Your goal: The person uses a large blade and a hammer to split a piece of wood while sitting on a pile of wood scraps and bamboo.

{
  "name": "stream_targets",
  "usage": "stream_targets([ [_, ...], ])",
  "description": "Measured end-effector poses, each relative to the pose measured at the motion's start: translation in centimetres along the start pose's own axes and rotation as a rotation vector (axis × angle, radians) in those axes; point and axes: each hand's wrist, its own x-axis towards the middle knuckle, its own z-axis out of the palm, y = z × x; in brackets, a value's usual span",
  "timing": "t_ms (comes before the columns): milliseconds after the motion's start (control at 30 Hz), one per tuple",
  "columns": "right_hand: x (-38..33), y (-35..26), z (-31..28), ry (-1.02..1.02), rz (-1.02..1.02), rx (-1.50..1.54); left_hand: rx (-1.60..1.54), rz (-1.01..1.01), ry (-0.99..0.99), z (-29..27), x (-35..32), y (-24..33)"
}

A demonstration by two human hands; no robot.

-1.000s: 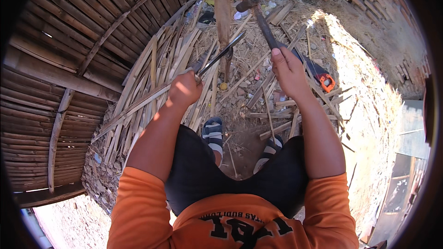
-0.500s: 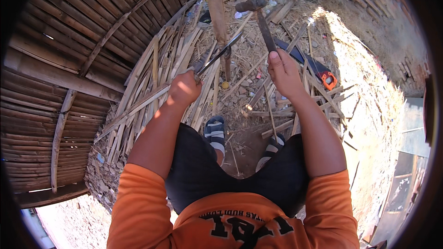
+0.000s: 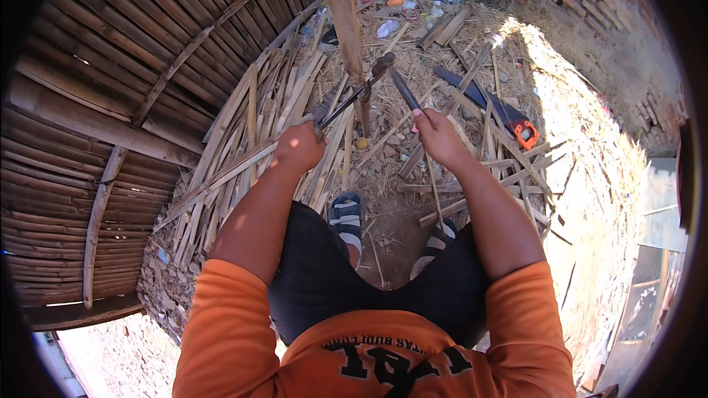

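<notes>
My left hand [image 3: 299, 145] grips the handle of a long dark blade [image 3: 346, 101] whose tip rests against an upright bamboo pole [image 3: 344, 11]. My right hand [image 3: 436, 135] holds the handle of a hammer [image 3: 394, 81]; its head sits right by the pole, next to the blade's tip. Both arms in orange sleeves reach forward over my knees. My feet in striped sandals [image 3: 346, 215] stand on the dirt below.
A woven bamboo wall [image 3: 110, 103] fills the left side. Split bamboo strips [image 3: 243, 155] and scraps litter the ground. A handsaw with an orange handle [image 3: 509, 119] lies to the right. A brick wall [image 3: 590, 0] stands at the back right, with litter near it.
The hammer in my right hand has swung down from a raised position toward the blade's tip at the pole. My left hand holds the blade about where it was.
</notes>
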Motion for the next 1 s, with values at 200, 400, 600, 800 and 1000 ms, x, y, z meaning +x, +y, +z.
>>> stream_targets([
  [200,-2.0,-7.6,-3.0,-0.028,-0.066,0.361,0.013,-0.005,-0.069,-0.6,0.1,-0.4],
  [400,-0.4,-10.0,-5.3,0.003,-0.182,0.426,0.029,0.031,-0.083,-1.5,1.2,-1.2],
  [600,-0.1,2.2,0.9,0.045,-0.024,-0.038,0.038,0.040,-0.042,-1.1,0.9,-0.6],
  [800,-0.7,-5.0,-1.5,0.069,-0.039,0.307,-0.008,0.021,-0.002,0.2,0.8,-2.6],
  [1000,0.3,2.0,1.9,0.120,-0.018,-0.104,0.011,0.075,0.043,1.0,2.7,-2.2],
])
